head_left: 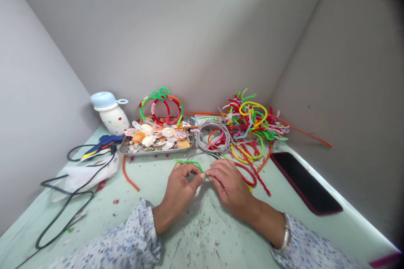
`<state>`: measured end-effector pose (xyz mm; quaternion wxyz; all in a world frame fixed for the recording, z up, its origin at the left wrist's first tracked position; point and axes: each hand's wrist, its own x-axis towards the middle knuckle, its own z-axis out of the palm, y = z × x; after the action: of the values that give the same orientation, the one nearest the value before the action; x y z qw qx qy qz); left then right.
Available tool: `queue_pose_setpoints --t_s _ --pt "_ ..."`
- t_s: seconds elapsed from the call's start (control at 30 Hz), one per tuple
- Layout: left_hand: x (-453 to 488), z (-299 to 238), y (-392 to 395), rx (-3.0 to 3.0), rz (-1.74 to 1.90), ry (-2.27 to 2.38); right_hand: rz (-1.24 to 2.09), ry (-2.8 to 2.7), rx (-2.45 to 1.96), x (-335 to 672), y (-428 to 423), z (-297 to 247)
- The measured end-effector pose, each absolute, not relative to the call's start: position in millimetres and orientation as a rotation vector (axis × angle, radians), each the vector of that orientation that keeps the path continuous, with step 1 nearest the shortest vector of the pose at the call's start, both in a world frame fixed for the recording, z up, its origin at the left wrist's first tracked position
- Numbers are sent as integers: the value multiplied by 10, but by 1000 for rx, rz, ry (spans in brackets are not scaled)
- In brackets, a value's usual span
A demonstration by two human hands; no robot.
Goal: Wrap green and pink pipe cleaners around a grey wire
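Left hand point(179, 185) and right hand point(229, 183) both pinch a green pipe cleaner point(189, 162) near the tray point(124, 149); close, firm fingertip grips would likely keep its bend tight.

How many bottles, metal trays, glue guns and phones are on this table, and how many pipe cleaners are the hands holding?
bottle: 1
metal tray: 1
glue gun: 1
phone: 1
green pipe cleaner, pinched by left hand and right hand: 1
Total: 5
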<state>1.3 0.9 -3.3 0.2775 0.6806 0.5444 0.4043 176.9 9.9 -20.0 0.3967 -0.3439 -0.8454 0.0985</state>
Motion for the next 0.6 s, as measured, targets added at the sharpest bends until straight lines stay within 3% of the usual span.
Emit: queue_pose_setpoints --t_s 0.6 --pt "35 -50 30 1886 1255 1392 333 -1999 -935 1773 80 -175"
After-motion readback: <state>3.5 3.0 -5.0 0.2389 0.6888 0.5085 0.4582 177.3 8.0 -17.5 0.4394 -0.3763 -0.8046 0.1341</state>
